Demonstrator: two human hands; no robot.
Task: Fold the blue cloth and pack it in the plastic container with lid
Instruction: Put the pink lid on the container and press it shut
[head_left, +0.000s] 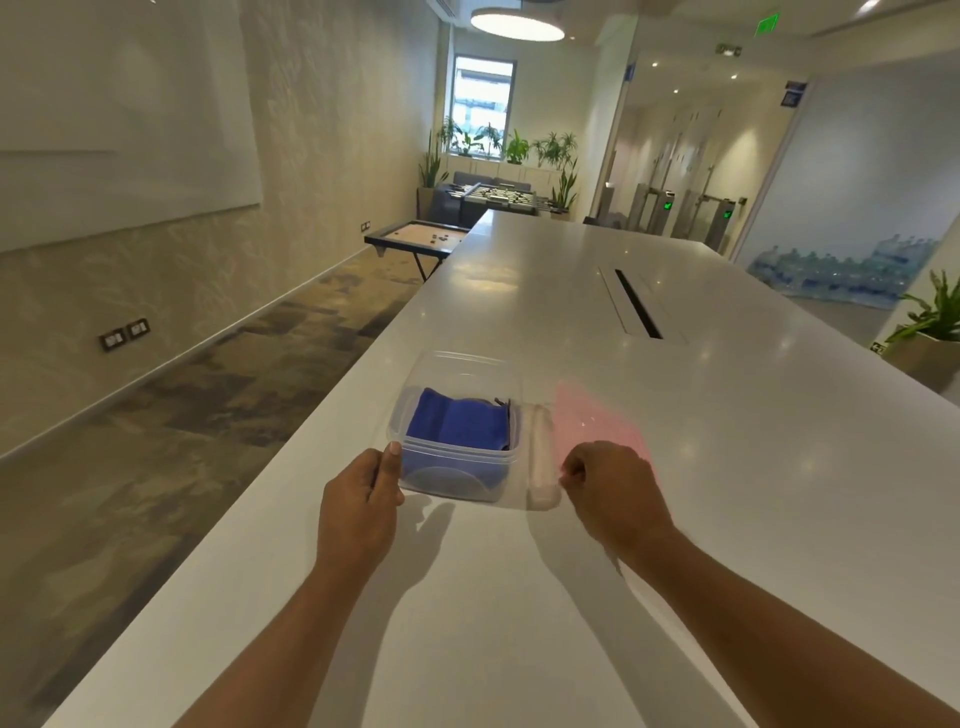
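Note:
A clear plastic container (457, 470) stands on the white table (727, 467), near its left edge. The folded blue cloth (457, 423) lies inside it. My left hand (363, 499) grips the container's near left corner, thumb on the rim. A pink translucent lid (597, 415), blurred by motion, lies just right of the container, its near edge pinched by my right hand (613, 483). The lid's left edge sits beside the container's right rim; whether they touch is unclear.
A long dark cable slot (639, 304) runs down the table's middle. The table's left edge drops to carpeted floor (156, 441). A game board on a stand (415, 236) and a foosball table (498, 197) are far behind. A potted plant (930, 332) is at right.

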